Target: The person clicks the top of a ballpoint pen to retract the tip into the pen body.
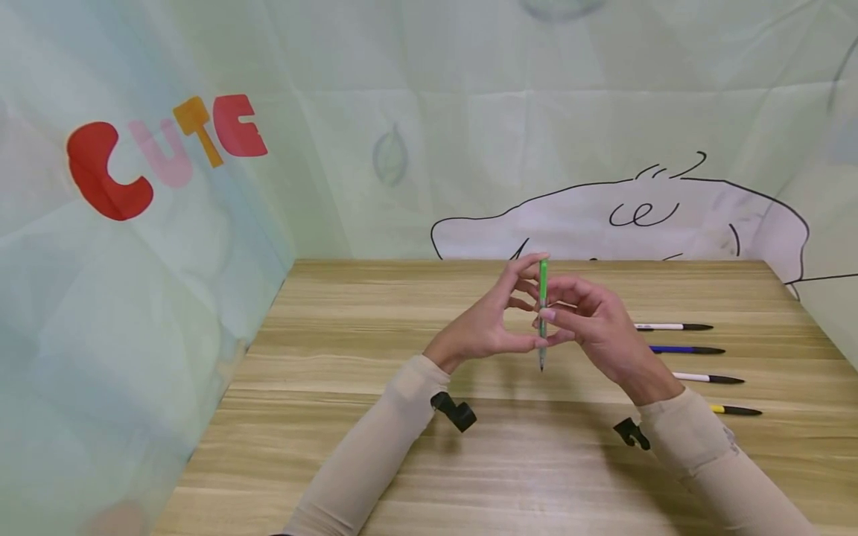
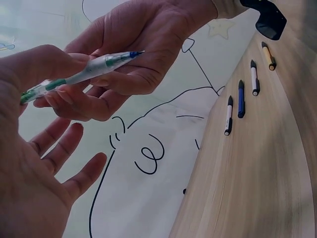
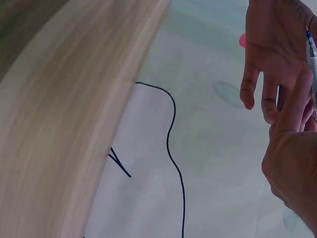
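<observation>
A green ballpoint pen (image 1: pixel 543 281) stands upright over the table between both hands, its tip downward. My left hand (image 1: pixel 479 324) spans it, index fingertip at the green top end and thumb near the lower barrel. From the other side my right hand (image 1: pixel 606 335) pinches the pen's middle between thumb and fingers. In the left wrist view the pen (image 2: pixel 101 67) shows a clear grip and a bluish point. Only part of the pen (image 3: pixel 312 54) appears at the edge of the right wrist view.
Right of my right hand, several pens lie in a column on the wooden table (image 1: pixel 322 424): a white pen (image 1: pixel 663 326), a blue pen (image 1: pixel 680 349), another white pen (image 1: pixel 700 378) and a yellow pen (image 1: pixel 724 409). A printed cloth (image 1: pixel 335 164) hangs behind the table.
</observation>
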Demonstrator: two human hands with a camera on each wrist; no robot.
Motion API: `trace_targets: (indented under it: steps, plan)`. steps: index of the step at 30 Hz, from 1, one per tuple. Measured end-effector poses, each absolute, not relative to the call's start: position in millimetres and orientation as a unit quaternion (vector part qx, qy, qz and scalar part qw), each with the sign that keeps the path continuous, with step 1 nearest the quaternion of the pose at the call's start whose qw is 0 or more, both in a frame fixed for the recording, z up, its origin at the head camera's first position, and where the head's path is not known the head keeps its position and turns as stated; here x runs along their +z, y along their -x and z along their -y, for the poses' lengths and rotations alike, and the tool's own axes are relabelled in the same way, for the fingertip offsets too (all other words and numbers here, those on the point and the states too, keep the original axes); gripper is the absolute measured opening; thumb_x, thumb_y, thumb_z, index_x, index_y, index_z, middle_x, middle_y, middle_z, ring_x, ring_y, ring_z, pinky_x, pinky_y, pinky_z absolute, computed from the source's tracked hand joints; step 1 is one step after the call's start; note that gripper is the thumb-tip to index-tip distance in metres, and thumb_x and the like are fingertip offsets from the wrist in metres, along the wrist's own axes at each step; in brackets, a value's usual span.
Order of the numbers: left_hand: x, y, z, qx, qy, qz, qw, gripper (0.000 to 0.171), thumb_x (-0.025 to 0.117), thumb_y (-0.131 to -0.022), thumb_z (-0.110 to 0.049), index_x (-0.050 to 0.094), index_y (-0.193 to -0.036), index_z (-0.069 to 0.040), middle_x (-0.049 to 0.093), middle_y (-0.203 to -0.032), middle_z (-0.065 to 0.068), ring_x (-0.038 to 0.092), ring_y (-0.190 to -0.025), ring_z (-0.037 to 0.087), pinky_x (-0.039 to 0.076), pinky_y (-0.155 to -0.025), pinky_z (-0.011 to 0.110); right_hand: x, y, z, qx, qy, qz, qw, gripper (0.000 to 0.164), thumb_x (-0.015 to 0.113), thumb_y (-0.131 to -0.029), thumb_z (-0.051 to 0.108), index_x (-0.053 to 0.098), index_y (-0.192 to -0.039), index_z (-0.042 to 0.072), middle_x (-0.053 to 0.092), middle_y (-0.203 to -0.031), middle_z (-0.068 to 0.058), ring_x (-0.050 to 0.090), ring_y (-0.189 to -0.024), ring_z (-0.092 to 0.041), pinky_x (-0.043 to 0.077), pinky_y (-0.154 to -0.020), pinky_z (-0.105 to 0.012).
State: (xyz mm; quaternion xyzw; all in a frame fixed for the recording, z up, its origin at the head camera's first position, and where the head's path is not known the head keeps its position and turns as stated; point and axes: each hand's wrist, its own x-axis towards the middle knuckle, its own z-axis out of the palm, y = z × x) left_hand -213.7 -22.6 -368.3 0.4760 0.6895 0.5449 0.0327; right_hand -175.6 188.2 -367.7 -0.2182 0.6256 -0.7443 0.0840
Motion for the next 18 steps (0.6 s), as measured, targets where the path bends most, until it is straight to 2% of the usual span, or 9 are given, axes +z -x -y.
trace_targets:
  steps: [4,9,13,18]
  plan:
    - [-370,213,23,0.542,-0.471,-0.695,0.035,0.105,0.084,-0.080,-0.006,0.015,-0.158,-0.020,0.046,-0.133,0.012,0.052,-0.120,0.018,0.050,-0.102,0.045,-369,175,-188,-0.747,0.199,-0.627,0.092,0.031,0.064,-0.098,0.000,0.060,-0.128,-0.005,0.067,-0.110,-0.003,0.066,-0.100,-0.017,0.062,-0.073,-0.038]
    - [-369,213,26,0.528,-0.466,-0.709,0.038,0.106,0.085,-0.080,-0.010,0.015,-0.159,-0.022,0.045,-0.138,0.011,0.050,-0.122,0.018,0.047,-0.105,0.046,-369,173,-187,-0.735,0.188,-0.645,0.094,0.033,0.065,-0.098,0.002,0.059,-0.130,-0.006,0.067,-0.108,-0.003,0.068,-0.093,-0.016,0.062,-0.074,-0.039]
    - [-364,214,29,0.516,-0.465,-0.719,0.022,0.111,0.087,-0.079,-0.012,0.013,-0.161,-0.026,0.041,-0.143,0.009,0.047,-0.124,0.017,0.044,-0.108,0.045,-365,172,-186,-0.724,0.190,-0.657,0.090,0.031,0.065,-0.098,0.003,0.063,-0.128,0.000,0.067,-0.110,-0.003,0.068,-0.092,-0.016,0.062,-0.075,-0.042]
    - [-358,215,30,0.500,-0.476,-0.723,-0.002,0.116,0.088,-0.078,-0.014,0.009,-0.162,-0.023,0.039,-0.145,0.010,0.047,-0.125,0.016,0.043,-0.108,0.043,-362,172,-184,-0.737,0.204,-0.638,0.088,0.028,0.065,-0.097,0.000,0.066,-0.125,0.006,0.068,-0.110,-0.003,0.069,-0.093,-0.016,0.062,-0.075,-0.043]
